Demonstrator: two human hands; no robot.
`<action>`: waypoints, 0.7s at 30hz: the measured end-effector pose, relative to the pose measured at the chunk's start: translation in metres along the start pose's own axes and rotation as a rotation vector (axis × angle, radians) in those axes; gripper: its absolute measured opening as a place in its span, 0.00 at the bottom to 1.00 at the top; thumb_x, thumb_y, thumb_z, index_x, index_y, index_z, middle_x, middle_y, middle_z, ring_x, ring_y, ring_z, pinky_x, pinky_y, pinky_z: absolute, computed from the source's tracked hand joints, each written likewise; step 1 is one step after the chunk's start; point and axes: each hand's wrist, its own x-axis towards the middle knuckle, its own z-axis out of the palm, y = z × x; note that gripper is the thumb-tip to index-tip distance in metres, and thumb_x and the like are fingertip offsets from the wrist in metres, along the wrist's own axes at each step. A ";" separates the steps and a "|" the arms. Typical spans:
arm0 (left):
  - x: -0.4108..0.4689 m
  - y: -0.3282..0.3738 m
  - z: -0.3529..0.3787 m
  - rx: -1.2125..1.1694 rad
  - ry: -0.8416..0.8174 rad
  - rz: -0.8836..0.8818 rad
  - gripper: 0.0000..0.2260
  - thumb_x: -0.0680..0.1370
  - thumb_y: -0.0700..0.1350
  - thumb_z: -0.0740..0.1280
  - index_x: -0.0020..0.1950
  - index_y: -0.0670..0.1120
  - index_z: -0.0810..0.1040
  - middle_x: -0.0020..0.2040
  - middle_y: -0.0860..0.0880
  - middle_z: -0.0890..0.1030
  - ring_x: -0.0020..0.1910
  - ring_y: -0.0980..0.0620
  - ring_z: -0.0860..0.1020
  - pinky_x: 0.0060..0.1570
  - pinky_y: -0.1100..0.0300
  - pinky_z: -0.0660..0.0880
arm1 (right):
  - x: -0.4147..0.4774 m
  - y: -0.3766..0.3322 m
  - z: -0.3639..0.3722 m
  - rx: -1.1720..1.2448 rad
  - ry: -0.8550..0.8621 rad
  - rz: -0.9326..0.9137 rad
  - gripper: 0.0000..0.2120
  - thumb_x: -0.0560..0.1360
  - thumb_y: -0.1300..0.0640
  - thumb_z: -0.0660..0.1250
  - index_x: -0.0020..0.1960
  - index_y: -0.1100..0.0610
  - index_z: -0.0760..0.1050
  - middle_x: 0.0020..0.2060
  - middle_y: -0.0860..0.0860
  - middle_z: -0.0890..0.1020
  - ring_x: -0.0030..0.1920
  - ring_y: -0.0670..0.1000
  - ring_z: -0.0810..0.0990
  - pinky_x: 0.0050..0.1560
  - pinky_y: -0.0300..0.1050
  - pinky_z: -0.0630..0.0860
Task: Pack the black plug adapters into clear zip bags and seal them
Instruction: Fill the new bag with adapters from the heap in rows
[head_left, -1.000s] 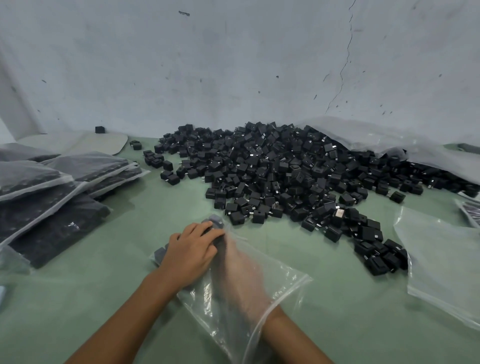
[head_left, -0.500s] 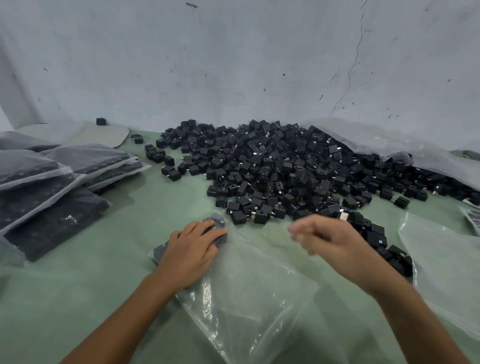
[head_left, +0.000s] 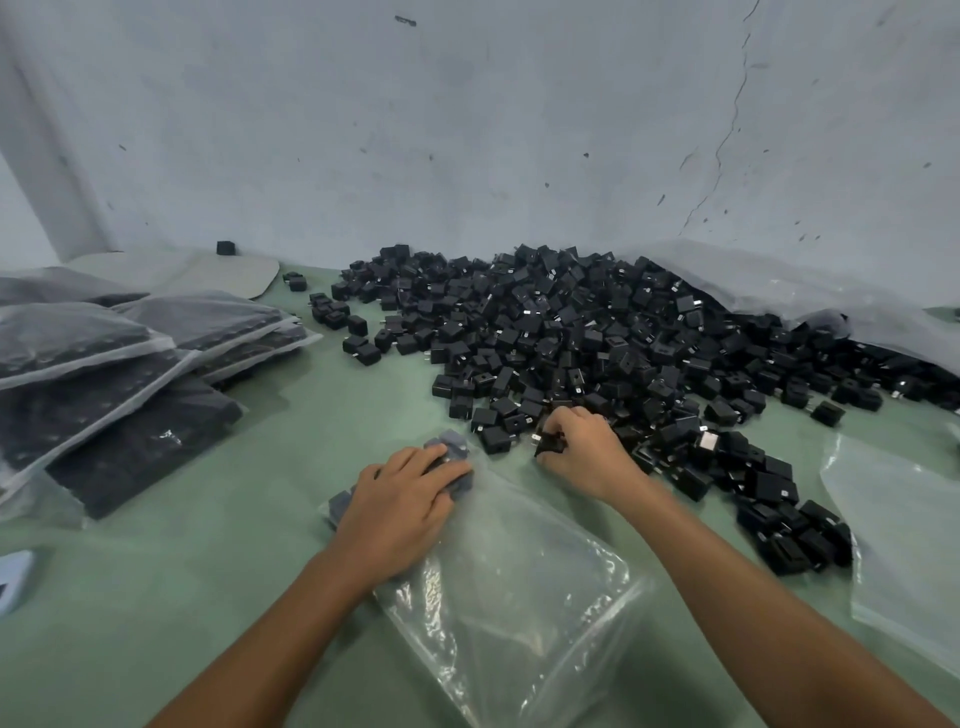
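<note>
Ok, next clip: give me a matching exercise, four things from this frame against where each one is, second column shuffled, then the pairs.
Things
1. left hand
2. right hand
3. stack of filled clear zip bags
4. big heap of loose black plug adapters

Places
A. far left of the green table
B. against the grey wall, centre to right
C. at the heap's near edge, gripping one black adapter
D. pressing on the adapters inside the open clear zip bag

Pairs: 1-D, 2-C, 3-A, 4-B

Black adapters (head_left: 613, 332) heaped on table; clear bag (head_left: 519, 597) flat, few adapters inside.
</note>
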 end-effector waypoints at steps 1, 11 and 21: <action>0.000 0.000 0.000 0.004 0.000 -0.002 0.18 0.82 0.54 0.53 0.72 0.66 0.66 0.74 0.62 0.65 0.71 0.59 0.61 0.64 0.53 0.62 | -0.009 0.001 -0.008 0.112 0.012 0.030 0.12 0.74 0.53 0.72 0.54 0.51 0.73 0.53 0.48 0.78 0.52 0.51 0.75 0.52 0.45 0.73; 0.000 0.006 -0.006 0.012 -0.014 -0.018 0.19 0.83 0.51 0.55 0.72 0.65 0.67 0.75 0.61 0.64 0.73 0.58 0.61 0.67 0.53 0.61 | -0.214 0.021 -0.077 1.078 0.100 0.269 0.13 0.66 0.58 0.72 0.51 0.51 0.82 0.48 0.56 0.85 0.40 0.55 0.81 0.36 0.45 0.79; 0.001 0.004 -0.005 -0.032 -0.036 -0.016 0.19 0.83 0.51 0.54 0.72 0.66 0.67 0.75 0.60 0.65 0.72 0.56 0.62 0.67 0.51 0.61 | -0.224 -0.064 0.002 1.511 -0.126 0.505 0.13 0.75 0.74 0.63 0.51 0.65 0.84 0.41 0.66 0.84 0.36 0.58 0.83 0.34 0.45 0.82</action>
